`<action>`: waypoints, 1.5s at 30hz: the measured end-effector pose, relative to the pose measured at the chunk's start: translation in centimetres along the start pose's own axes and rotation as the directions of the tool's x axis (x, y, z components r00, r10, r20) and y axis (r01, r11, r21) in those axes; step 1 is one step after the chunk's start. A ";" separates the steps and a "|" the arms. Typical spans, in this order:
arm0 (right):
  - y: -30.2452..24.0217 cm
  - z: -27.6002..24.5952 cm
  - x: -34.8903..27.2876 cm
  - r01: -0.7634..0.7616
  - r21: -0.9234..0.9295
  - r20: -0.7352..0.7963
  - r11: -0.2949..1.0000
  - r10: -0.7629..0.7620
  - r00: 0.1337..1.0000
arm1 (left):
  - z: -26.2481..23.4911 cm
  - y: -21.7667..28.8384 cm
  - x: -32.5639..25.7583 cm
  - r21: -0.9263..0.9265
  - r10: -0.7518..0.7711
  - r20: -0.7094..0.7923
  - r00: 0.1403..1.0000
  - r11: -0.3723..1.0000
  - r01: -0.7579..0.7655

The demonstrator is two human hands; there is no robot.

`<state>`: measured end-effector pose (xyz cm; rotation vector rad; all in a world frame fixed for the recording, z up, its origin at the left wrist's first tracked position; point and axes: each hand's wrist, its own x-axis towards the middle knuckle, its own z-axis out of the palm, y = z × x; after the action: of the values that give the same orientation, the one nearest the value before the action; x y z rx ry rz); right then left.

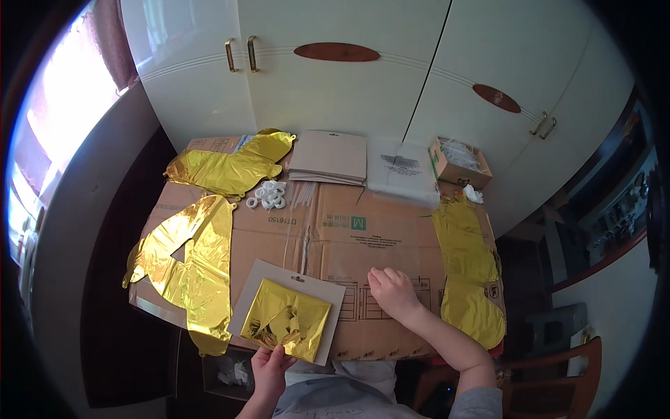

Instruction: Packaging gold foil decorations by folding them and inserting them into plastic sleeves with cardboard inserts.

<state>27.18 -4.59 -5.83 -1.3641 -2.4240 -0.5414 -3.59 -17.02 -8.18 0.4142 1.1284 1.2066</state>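
My left hand pinches the lower edge of a folded gold foil balloon. The foil lies over a grey backing card with a hanging slot, tilted at the front of the table. Further right, my right hand is closed with curled fingers above the cardboard; whatever it may grip is hidden. A faint clear film seems to lie by its fingertips. Flat gold foil balloons lie at the left, the back left and the right.
Behind are white rings, clear thin strips, a stack of grey cards, clear plastic bags and a small box with clear packets. Flattened cardboard covers the table. White cabinets stand behind; a wooden chair is at right.
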 end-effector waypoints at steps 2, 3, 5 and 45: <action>0.4 0.2 0.1 0.053 -0.032 -0.011 0.998 -0.054 0.999 | 0.1 0.1 0.0 0.013 0.012 0.012 1.000 1.000 -0.012; 0.4 0.1 0.3 0.058 -0.028 -0.012 0.998 -0.058 0.998 | 0.0 0.0 0.0 0.017 0.011 0.018 1.000 1.000 -0.012; 0.3 -0.2 0.8 0.068 -0.020 -0.015 0.998 -0.068 0.998 | -0.1 -0.1 0.1 0.025 0.011 0.031 0.999 1.000 -0.011; -3.7 -2.9 3.1 -0.068 0.254 0.006 0.965 0.069 0.998 | 1.7 -1.5 0.3 0.214 -0.206 0.275 0.939 0.965 0.149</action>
<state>22.69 -5.38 -2.59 -1.3296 -2.3368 -0.2061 -1.40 -16.79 -8.75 0.6034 0.9998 0.8474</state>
